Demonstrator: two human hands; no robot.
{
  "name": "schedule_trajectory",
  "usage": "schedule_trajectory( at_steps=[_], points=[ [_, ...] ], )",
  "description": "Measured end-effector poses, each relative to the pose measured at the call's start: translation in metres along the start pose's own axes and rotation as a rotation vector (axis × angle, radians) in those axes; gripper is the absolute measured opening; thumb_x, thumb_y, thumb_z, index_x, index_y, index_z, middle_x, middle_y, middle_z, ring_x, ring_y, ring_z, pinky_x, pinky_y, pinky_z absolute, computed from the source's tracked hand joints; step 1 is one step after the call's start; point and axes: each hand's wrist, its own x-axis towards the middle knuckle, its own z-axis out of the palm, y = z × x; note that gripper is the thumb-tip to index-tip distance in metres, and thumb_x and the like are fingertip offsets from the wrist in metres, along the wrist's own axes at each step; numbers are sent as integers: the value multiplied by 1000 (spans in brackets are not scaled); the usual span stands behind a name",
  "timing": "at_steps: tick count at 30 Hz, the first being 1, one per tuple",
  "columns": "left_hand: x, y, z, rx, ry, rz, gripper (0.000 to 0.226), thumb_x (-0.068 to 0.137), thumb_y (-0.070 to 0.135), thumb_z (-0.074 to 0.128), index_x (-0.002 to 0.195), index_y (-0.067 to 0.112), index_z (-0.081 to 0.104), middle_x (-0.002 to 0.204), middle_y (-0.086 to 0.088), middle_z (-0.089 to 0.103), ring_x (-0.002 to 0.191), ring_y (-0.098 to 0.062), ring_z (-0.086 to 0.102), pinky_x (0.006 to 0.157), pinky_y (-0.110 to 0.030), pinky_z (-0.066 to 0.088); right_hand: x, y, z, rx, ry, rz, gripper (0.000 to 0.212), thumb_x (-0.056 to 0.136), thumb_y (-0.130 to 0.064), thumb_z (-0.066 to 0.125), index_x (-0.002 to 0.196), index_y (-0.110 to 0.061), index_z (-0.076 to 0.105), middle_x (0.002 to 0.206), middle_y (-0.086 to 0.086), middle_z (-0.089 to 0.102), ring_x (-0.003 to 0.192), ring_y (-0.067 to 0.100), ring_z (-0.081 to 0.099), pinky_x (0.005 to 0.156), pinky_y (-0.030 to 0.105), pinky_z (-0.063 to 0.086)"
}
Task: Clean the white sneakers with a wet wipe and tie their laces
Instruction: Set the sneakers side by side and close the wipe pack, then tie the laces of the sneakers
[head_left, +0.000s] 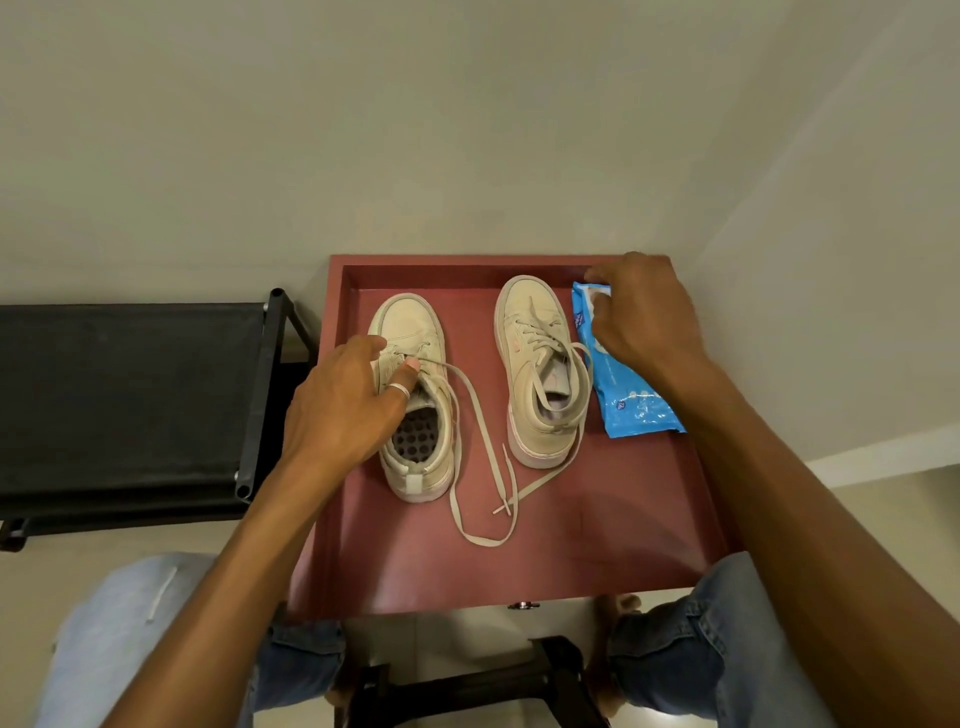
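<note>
Two white sneakers stand toes away from me on a red tray-like table (597, 519). The left sneaker (415, 405) has its laces untied and trailing toward me in a loop (483, 467). My left hand (348, 405) grips this sneaker at its tongue, thumb over the laces. The right sneaker (540, 364) also has loose laces. A blue wet wipe pack (631, 405) lies along the tray's right side. My right hand (644, 312) rests on the pack's far end, fingers curled at its white opening flap.
A black fabric shoe rack (130, 405) stands to the left of the tray. Walls close in behind and on the right. My knees in jeans (727, 649) sit below the tray's near edge, with a dark stool frame (467, 680) between them.
</note>
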Motion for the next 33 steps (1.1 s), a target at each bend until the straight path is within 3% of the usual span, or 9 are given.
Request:
schedule_trajectory(
  at_steps=[3,8,11,15,19,21,25,28,33],
  points=[
    [-1,-2,0,25,-19,3,64,95,60,54,145,21,45,138,-2,60,120,-27,62,94,-49,53,2,22,15,-206,-167,-10,22,82,-10,61,101,-11,73,98,13,69,91,35,64,74,38,56],
    [1,-3,0,30,-30,-9,68,94,62,55,146,20,43,142,-1,58,123,-29,60,96,-50,52,-4,49,33,-309,-441,42,32,87,-16,63,117,-18,70,116,8,68,96,30,64,80,32,52],
    [1,-3,1,36,-37,0,69,94,61,55,148,21,40,148,0,54,125,-29,59,97,-48,51,-3,55,37,-322,-423,42,36,86,-12,64,122,-10,65,111,16,66,93,33,63,78,32,51],
    [1,-4,1,66,-42,3,67,96,59,55,147,20,41,146,-1,54,123,-30,60,92,-45,50,-6,49,40,-376,-351,56,27,88,-10,62,114,-1,61,104,19,63,84,34,63,62,31,45],
    [0,-1,-2,72,-43,3,57,99,52,54,146,20,45,141,-2,58,120,-30,62,93,-49,53,-5,32,33,-464,-354,29,25,91,-10,58,115,-3,63,109,17,66,91,33,66,71,35,52],
    [-2,0,-4,73,-40,13,50,101,45,54,143,20,49,137,-3,61,118,-30,63,93,-50,53,-1,18,19,-396,-249,62,22,88,-8,58,108,-6,67,103,16,68,91,35,66,71,36,52],
    [-3,-1,-10,41,-23,30,37,102,36,54,136,22,59,129,-1,68,117,-25,65,95,-48,54,0,-31,-8,70,-7,74,17,85,-15,56,89,-10,72,84,8,71,79,27,66,71,32,53],
    [-3,-1,-11,7,-42,23,32,102,32,54,131,22,64,122,3,71,111,-21,67,93,-41,54,-19,-76,-16,265,-75,-20,18,89,-23,58,99,-18,73,91,-4,73,75,5,60,72,19,41],
    [1,0,-5,-140,-80,20,33,102,33,56,134,25,62,124,8,69,110,-15,66,97,-35,52,-61,-119,7,289,-372,-161,26,92,-38,57,96,-14,68,83,1,69,76,19,63,70,37,53]
  ],
)
